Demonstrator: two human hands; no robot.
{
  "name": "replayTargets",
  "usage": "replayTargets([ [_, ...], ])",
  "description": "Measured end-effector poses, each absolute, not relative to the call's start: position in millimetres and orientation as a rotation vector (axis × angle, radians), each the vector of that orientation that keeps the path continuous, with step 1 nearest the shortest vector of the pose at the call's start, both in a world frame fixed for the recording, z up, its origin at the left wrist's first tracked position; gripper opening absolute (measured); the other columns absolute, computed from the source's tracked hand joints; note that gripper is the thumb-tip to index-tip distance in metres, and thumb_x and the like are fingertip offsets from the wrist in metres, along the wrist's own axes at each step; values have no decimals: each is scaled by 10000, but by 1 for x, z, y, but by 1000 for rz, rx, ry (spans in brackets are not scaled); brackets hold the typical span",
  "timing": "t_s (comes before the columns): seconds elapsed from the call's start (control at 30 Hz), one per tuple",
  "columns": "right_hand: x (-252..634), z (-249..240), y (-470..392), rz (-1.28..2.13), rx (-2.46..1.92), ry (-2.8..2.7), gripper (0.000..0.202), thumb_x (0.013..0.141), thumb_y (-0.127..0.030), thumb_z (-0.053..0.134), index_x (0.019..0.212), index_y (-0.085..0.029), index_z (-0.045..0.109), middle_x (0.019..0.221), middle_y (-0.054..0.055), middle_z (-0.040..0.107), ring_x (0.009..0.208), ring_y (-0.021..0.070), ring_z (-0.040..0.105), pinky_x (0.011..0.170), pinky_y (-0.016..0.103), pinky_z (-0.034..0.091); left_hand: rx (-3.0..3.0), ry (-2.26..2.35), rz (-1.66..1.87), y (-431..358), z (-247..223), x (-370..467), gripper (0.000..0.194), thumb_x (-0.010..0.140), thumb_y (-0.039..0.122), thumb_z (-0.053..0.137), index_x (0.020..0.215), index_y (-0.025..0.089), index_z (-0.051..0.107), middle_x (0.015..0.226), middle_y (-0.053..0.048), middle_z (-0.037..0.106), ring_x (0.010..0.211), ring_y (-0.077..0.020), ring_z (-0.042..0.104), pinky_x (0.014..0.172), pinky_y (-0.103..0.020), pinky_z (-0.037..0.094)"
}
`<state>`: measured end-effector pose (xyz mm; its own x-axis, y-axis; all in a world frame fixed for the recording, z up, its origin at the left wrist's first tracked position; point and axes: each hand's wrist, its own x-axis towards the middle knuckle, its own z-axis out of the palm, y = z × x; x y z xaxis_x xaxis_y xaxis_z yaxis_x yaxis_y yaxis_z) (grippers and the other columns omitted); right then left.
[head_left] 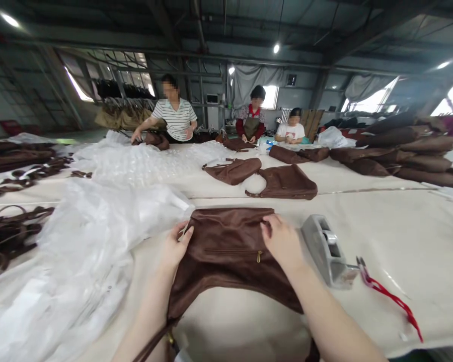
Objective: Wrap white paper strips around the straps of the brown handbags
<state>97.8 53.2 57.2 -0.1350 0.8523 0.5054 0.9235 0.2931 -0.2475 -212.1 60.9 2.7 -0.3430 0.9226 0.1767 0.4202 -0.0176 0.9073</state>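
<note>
A brown leather handbag [226,234] lies on the table in front of me, its curved opening towards me and a zip with a brass-coloured pull across its panel. My left hand [178,245] grips the bag's far left corner between thumb and fingers. A thin pale sliver shows by those fingers, too small to name. At the far right corner, my right hand [281,240] is closed on the brown leather, fingers curled and partly hidden. The bag's strap runs down by my left forearm, with a brass-coloured fitting near the bottom edge.
A grey tape dispenser [324,251] and red-handled pliers [388,291] lie on the right. Clear plastic bags [94,246] and brown straps [11,236] cover the left. More brown bags [287,182] lie beyond. Several co-workers [175,118] are across the table.
</note>
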Motion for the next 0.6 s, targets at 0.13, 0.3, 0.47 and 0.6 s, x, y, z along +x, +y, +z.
replayTargets([
  [0.13, 171, 37, 46, -193, -2163, -2132, 169, 811, -117, 482, 834, -122, 649, 864, 140, 662, 813, 233, 645, 709, 300, 448, 1736, 1672, 1283, 41, 37, -200, 472, 806, 499, 527, 1183, 218, 551, 1218, -75, 586, 1091, -249, 568, 914, -377, 464],
  [0.3, 209, -16, 34, -193, -2198, -2196, 235, 826, -53, 424, 837, -96, 655, 834, 162, 673, 770, 237, 662, 658, 296, 445, 2177, 1402, 937, -1, 112, -181, 389, 816, 427, 558, 1157, 244, 583, 1139, -44, 628, 1013, -205, 590, 906, -336, 465],
  [0.47, 205, 8, 34, -185, -1983, -2021, 220, 854, -205, 473, 872, -164, 689, 802, 101, 695, 689, 220, 657, 612, 299, 467, 2026, 993, 898, -15, 163, -137, 309, 842, 395, 544, 1052, 185, 630, 1074, -70, 649, 991, -182, 592, 901, -305, 452],
  [0.6, 167, 44, 40, -27, -1404, -1946, 200, 852, -273, 518, 918, -238, 703, 1040, 51, 666, 823, 181, 652, 736, 291, 514, 1518, 897, 789, 15, 114, -78, 477, 809, 559, 512, 952, 120, 634, 889, -99, 676, 819, -170, 630, 742, -287, 492],
])
